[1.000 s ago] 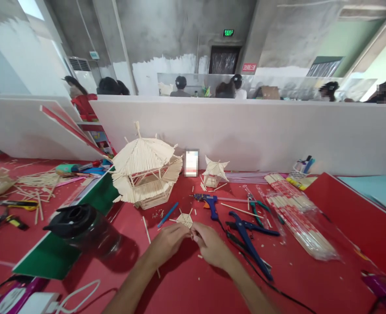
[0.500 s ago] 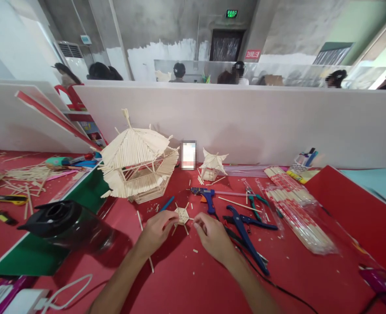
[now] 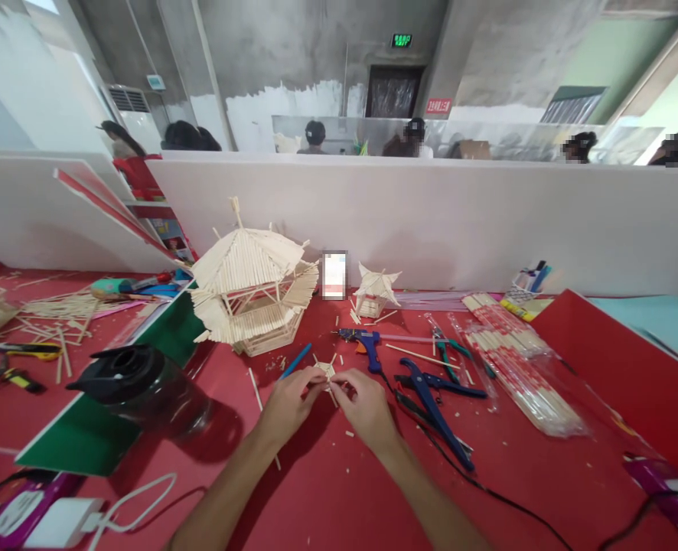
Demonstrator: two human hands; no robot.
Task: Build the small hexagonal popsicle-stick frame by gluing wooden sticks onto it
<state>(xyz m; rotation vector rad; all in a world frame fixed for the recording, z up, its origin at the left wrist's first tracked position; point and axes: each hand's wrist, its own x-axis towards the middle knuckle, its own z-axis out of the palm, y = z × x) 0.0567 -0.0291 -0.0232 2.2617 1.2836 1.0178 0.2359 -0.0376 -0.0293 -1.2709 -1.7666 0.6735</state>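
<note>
A small hexagonal frame of thin wooden sticks [image 3: 325, 368] lies on the red table, with stick ends poking out around it like spokes. My left hand [image 3: 290, 402] pinches at its near left side, thumb and forefinger closed. Close beside it, my right hand [image 3: 366, 404] is also closed in a pinch at the near right of the frame. The fingertips nearly meet and cover the frame's near part, so whatever the right fingertips hold is hidden. Left of my left hand lies a long loose stick [image 3: 255, 390]; a blue pen-like rod [image 3: 295, 361] rests behind it.
A large stick pavilion [image 3: 252, 291] and a smaller one [image 3: 375, 292] stand behind. To the right are a blue glue gun [image 3: 365, 346], a blue-handled cutter [image 3: 436, 413], green pliers [image 3: 448, 360] and bagged sticks [image 3: 523, 375]. A black bottle [image 3: 144, 394] leans at left.
My right hand has moved left to the frame, and the two hands have come together over its near side, hiding more of it. The whole view has shifted slightly.
</note>
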